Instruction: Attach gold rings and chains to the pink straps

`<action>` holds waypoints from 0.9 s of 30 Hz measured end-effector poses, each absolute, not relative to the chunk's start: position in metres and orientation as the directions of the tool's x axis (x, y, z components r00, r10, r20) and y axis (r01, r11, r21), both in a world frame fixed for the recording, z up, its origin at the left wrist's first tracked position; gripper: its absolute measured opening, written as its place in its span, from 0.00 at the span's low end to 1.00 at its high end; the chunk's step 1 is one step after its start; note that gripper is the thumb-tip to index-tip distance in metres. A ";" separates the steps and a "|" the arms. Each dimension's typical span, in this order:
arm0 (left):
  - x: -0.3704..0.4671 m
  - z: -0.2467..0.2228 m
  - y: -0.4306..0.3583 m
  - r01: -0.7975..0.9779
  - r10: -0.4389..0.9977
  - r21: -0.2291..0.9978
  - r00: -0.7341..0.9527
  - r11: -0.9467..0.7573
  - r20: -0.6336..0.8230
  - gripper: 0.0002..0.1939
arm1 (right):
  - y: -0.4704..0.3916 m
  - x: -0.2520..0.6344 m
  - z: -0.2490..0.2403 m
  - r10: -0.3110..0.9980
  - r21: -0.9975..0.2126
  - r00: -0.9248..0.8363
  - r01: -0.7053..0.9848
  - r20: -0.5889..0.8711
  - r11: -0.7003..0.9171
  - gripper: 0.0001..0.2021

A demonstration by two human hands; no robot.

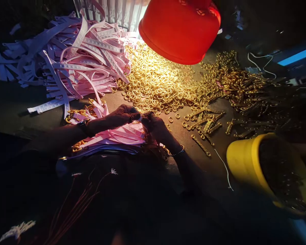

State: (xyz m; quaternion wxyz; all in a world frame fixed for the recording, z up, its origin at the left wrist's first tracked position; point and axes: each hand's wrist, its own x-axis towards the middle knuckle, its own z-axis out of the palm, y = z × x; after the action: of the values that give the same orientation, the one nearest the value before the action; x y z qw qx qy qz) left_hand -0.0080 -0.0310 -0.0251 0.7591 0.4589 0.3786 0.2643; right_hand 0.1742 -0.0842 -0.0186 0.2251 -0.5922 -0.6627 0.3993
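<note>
Close together at the middle of the table, my left hand (pixel 126 114) and my right hand (pixel 155 125) are both closed in a pinch. A small pale bit shows between their fingertips, too dark and small to name. Under and beside my wrists lies a bundle of pink straps (pixel 117 134), some with gold chain links (pixel 79 114) at their ends. Just beyond my fingers spreads a heap of gold rings (pixel 155 90). To the left, a large tangled pile of pink straps (pixel 91 58) has patterned faces on several pieces.
A red lamp shade (pixel 181 32) hangs low over the rings and lights them. Gold bar-shaped links (pixel 205 120) lie right of my hands, with a darker gold pile (pixel 244 85) behind. A yellow bucket (pixel 242 153) leans at the right, near a white string (pixel 224 166).
</note>
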 end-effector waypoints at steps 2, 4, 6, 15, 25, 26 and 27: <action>-0.007 -0.027 -0.031 -0.057 0.778 0.909 0.540 0.414 -0.321 0.12 | -0.082 0.180 -0.022 0.953 -0.851 -0.155 0.503 -0.260 -0.150 0.32; -0.005 -0.030 -0.031 -0.062 0.795 0.913 0.517 0.404 -0.317 0.12 | -0.081 0.185 -0.023 0.941 -0.878 -0.088 0.398 -0.325 -0.266 0.32; -0.004 -0.034 -0.033 -0.068 0.805 0.916 0.507 0.396 -0.310 0.12 | -0.079 0.191 -0.024 0.962 -0.897 0.020 0.358 -0.272 -0.261 0.32; 0.004 -0.050 -0.038 -0.039 0.812 0.913 0.474 0.405 -0.340 0.09 | -0.051 0.243 -0.027 0.897 -0.928 0.420 0.370 0.136 -0.033 0.31; 0.011 -0.081 -0.040 -0.051 0.854 0.957 0.467 0.286 -0.230 0.15 | 0.000 0.252 -0.030 0.976 -0.906 0.209 0.422 0.064 -0.031 0.50; 0.011 -0.082 -0.040 -0.041 0.857 0.954 0.451 0.298 -0.248 0.15 | 0.004 0.253 -0.029 0.984 -0.900 0.169 0.436 0.056 -0.024 0.51; 0.012 -0.083 -0.040 -0.031 0.859 0.951 0.437 0.309 -0.265 0.15 | 0.009 0.255 -0.028 0.990 -0.898 0.134 0.440 0.035 -0.028 0.51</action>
State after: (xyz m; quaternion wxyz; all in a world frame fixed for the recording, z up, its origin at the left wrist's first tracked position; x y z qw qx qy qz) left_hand 0.0123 -0.0405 -0.0834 0.6906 0.4915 0.4214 0.3222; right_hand 0.2550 0.0089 -0.0285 0.4085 -0.6327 -0.5651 0.3368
